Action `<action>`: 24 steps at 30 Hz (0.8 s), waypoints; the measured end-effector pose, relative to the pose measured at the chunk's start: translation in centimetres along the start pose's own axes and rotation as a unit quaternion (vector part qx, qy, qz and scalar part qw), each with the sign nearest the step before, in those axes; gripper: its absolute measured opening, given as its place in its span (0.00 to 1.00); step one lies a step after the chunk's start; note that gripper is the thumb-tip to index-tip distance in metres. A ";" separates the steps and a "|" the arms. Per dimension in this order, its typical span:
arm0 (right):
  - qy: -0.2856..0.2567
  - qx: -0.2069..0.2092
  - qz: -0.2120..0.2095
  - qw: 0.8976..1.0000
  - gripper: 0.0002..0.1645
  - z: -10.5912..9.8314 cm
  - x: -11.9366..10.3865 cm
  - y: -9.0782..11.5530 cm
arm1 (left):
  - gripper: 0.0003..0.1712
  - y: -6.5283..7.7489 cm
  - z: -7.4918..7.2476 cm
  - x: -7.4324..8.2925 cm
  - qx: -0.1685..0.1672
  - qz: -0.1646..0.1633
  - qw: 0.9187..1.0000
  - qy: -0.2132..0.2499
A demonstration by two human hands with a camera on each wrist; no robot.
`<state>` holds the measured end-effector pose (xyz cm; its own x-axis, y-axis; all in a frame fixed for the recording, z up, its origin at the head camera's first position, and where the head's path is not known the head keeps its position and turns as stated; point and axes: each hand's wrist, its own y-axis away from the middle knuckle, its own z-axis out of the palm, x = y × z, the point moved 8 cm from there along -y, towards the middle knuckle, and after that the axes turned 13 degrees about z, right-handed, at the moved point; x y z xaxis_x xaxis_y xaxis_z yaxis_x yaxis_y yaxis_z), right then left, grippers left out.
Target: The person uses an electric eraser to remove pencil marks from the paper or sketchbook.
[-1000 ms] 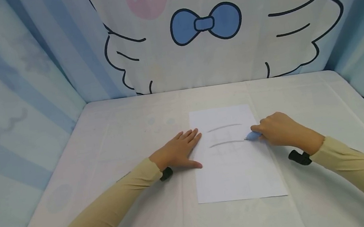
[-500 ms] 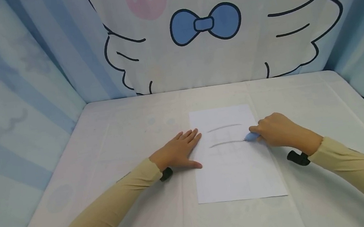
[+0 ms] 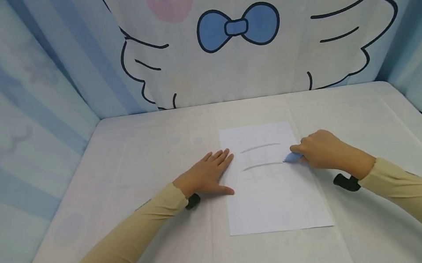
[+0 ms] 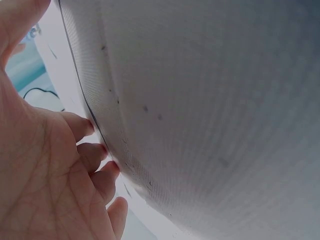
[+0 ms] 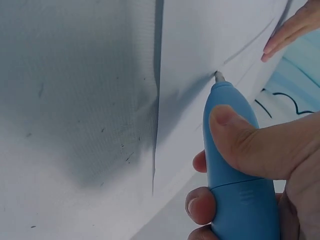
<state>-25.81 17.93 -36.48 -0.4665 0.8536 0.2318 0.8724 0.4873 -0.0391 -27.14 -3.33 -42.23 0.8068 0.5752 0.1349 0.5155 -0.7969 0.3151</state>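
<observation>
A white sheet of paper lies on the table, bearing two slightly curved grey lines. My left hand is spread flat at the sheet's left edge, fingertips on the paper; in the left wrist view its fingers lie along that edge. With thumb and fingers my right hand grips a thick blue pen-shaped tool, body tilted. Its narrow metal tip meets the paper at the right end of the lower line. The tool's rear end is hidden in the palm.
A pale cloth covers the table around the sheet. Behind it hangs a curtain printed with a cartoon figure in a blue bow tie. Blue striped curtains close off both sides. A black band piece shows under the right wrist.
The right hand and the tool's tip shift very slightly left, then back right, at the lower line's end. The left hand and the paper stay put.
</observation>
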 end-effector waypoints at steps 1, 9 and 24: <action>0.000 0.000 0.001 1.000 0.10 0.0 0.0 0.0 | 0.60 0.0 0.0 0.0 0.000 0.000 1.000 0.000; -0.004 0.006 -0.008 1.000 0.10 -0.1 -0.2 -0.1 | 0.60 0.0 0.0 0.0 0.002 0.003 1.000 -0.002; 0.004 -0.007 -0.004 1.000 0.09 -0.1 -0.2 -0.2 | 0.60 0.0 0.0 0.0 -0.002 0.000 1.000 -0.001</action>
<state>-25.89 17.66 -36.42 -0.4724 0.8481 0.2399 0.8706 0.4914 -0.0231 -27.15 -3.33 -42.23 0.8071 0.5751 0.1335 0.5146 -0.7961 0.3184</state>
